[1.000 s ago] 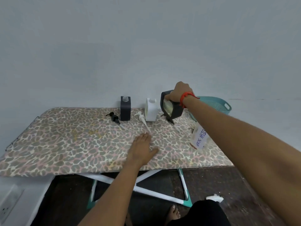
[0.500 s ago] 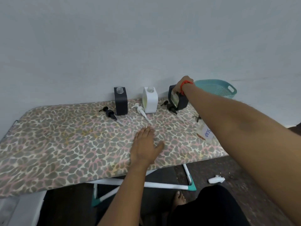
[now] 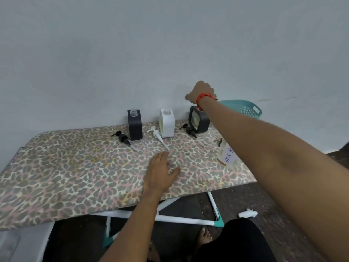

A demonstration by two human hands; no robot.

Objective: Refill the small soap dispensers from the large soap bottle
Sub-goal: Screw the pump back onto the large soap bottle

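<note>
Hovering above the dark dispenser (image 3: 199,120) at the far right, the right hand (image 3: 201,92) shows only its back and thumb. Its fingers curl away from the camera, so I cannot tell whether it holds anything. The left hand (image 3: 160,171) lies flat on the leopard-print board (image 3: 56,176), fingers straight, holding nothing. The black dispenser (image 3: 135,124) and white dispenser (image 3: 167,122) stand to the left along the far edge with their necks open; the dark one's neck is hidden behind the wrist. The large soap bottle (image 3: 226,156) stands at the right, near the board's front edge and partly covered by the right forearm; whether it is capped cannot be made out. Judgement: the next step is fetching that bottle for a pour. Grip it round the body, not the top. Move the left hand up to steady the receiving dispenser at its base. Bring the spout close over the narrow neck before tilting, then tilt slowly. The white pump (image 3: 157,134) and a black pump (image 3: 189,130) lie just beside the bases, so watch for knocks and drips.
</note>
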